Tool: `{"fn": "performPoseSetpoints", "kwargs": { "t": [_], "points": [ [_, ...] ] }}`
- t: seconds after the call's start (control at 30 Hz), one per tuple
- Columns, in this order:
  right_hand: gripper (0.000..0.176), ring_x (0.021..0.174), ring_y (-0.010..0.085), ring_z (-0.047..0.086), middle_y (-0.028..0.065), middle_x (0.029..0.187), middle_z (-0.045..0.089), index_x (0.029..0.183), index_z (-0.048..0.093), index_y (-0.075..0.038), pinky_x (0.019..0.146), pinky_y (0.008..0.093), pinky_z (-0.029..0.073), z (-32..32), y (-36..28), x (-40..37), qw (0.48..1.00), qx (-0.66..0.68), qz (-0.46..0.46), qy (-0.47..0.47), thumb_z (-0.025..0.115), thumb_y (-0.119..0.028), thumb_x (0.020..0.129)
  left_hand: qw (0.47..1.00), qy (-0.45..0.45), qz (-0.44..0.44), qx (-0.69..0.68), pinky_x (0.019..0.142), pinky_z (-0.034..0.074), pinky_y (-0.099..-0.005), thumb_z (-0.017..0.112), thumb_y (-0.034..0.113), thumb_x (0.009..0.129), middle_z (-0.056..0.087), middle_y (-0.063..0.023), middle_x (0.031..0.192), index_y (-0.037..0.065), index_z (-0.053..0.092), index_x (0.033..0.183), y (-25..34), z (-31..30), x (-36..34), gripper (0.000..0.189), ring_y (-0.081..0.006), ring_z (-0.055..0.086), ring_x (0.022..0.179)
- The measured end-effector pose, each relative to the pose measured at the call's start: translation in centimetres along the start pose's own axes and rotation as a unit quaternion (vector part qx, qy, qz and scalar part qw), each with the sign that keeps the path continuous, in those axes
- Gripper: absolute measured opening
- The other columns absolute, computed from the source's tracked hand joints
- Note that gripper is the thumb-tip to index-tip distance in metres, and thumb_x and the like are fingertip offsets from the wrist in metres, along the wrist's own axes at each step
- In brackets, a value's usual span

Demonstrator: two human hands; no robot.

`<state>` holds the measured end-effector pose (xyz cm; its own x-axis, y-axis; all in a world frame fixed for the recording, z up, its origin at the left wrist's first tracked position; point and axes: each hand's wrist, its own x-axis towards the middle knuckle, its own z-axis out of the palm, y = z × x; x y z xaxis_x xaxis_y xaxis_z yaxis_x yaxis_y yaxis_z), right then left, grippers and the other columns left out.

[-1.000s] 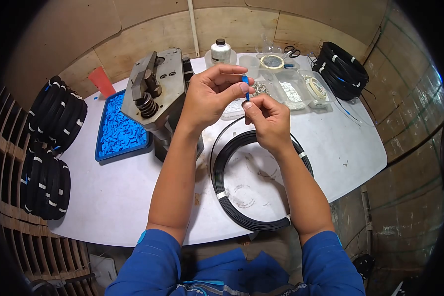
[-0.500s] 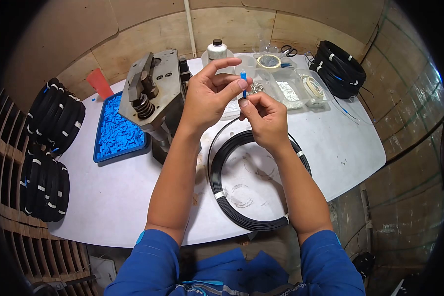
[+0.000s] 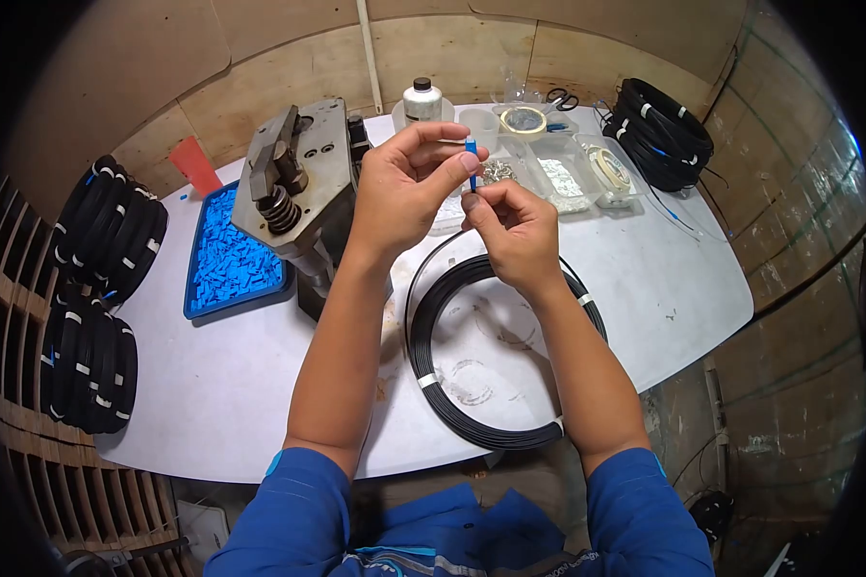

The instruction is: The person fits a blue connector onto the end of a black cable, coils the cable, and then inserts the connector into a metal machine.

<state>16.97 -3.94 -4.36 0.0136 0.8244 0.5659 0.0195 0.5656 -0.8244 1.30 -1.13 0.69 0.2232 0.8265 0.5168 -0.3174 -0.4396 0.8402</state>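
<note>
Upright between my two hands is a blue fibre-optic connector (image 3: 471, 149) with a pale tip, above the table. My left hand (image 3: 416, 188) pinches its body between thumb and fingers, the index finger bent over near the tip. Just below, my right hand (image 3: 520, 231) grips the connector's lower end, where the black cable joins; the fingertips hide the exact contact. A coil of black cable (image 3: 433, 332), banded with white tape, lies flat on the table under my forearms, and its loose end rises toward my hands.
A metal press (image 3: 303, 173) stands at left, beside a blue tray (image 3: 236, 311) of small blue pieces. Clear plastic bins (image 3: 573, 159), a white bottle (image 3: 422, 101) and scissors (image 3: 562, 98) are at the back. Banded black coils (image 3: 659, 139) stack at right, with more coils (image 3: 111, 231) at left.
My left index finger has lowered slightly toward the connector's tip. Both hands keep their hold and have barely shifted.
</note>
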Motion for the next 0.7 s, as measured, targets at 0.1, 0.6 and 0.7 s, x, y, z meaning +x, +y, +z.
{"fn": "performPoseSetpoints", "kwargs": {
  "t": [0.1, 0.6, 0.7],
  "points": [
    [0.010, 0.070, 0.0052, 0.063, 0.0021, 0.078, 0.070, 0.091, 0.069, -0.001, 0.064, 0.0226, 0.052, -0.1, 0.3, 0.0, 1.000, 0.004, 0.005, 0.001, 0.073, -0.009, 0.095, 1.000, -0.014, -0.012, 0.008, 0.089, 0.058, -0.0339, 0.076, 0.006, 0.093, 0.076, -0.0168, 0.106, -0.004, 0.066, 0.117, -0.2, -0.1, 0.0, 0.028, -0.0205, 0.074, 0.098],
    [0.010, 0.068, 0.0025, 0.059, 0.0002, 0.081, 0.070, 0.091, 0.072, -0.002, 0.059, 0.0210, 0.048, 0.1, 1.0, 0.2, 1.000, -0.007, -0.006, 0.020, 0.079, -0.009, 0.092, 0.969, -0.007, 0.053, 0.240, 0.074, 0.056, -0.0252, 0.078, 0.015, 0.092, 0.077, -0.0071, 0.089, -0.003, 0.075, 0.103, 0.5, 0.1, -0.2, 0.021, -0.0099, 0.070, 0.082],
    [0.009, 0.068, 0.0022, 0.059, 0.0001, 0.081, 0.070, 0.091, 0.072, -0.002, 0.059, 0.0208, 0.048, 0.3, 0.5, 0.2, 1.000, 0.002, -0.003, 0.026, 0.079, -0.008, 0.091, 0.964, -0.009, 0.061, 0.257, 0.071, 0.055, -0.0251, 0.078, 0.016, 0.091, 0.076, -0.0064, 0.085, -0.003, 0.076, 0.102, 0.7, 0.2, -0.3, 0.022, -0.0091, 0.069, 0.078]
  ]
}}
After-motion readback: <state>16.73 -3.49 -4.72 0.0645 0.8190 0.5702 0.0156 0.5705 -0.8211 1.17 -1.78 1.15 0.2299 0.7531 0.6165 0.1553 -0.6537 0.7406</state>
